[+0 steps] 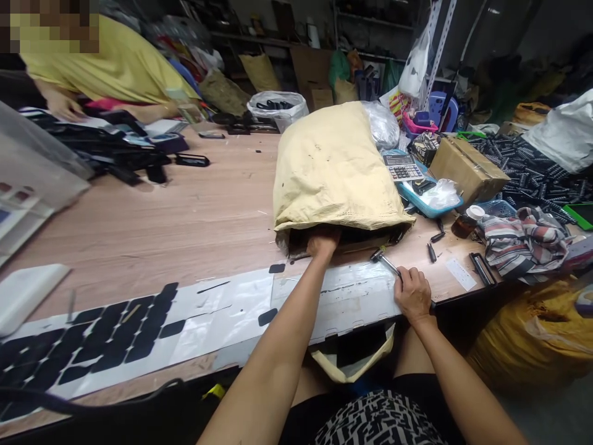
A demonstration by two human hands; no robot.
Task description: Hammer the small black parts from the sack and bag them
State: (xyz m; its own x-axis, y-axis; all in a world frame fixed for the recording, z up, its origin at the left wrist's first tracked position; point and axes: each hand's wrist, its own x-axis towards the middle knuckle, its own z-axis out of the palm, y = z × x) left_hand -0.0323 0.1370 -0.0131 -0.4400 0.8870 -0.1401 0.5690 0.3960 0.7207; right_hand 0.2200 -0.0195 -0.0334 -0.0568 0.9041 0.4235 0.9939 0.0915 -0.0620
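A large yellow sack [331,164] lies on the table with its mouth toward me. My left hand [323,243] reaches inside that opening, and its fingers are hidden in the dark. My right hand [413,293] is wrapped round the handle of a small hammer [388,264] at the table's front edge, its head pointing up and left toward the sack's mouth. Under both arms lies a whitish board [347,296]. To the left, a white backing sheet [217,312] carries rows of black rounded pads [143,327].
A blue tray [433,207] with a calculator [402,167], a cardboard box [467,167] and a brown bottle [463,222] stand to the right. A striped cloth [523,244] lies near the edge. Across the table at left, a person in a yellow shirt [111,62] sits beside black parts [115,148].
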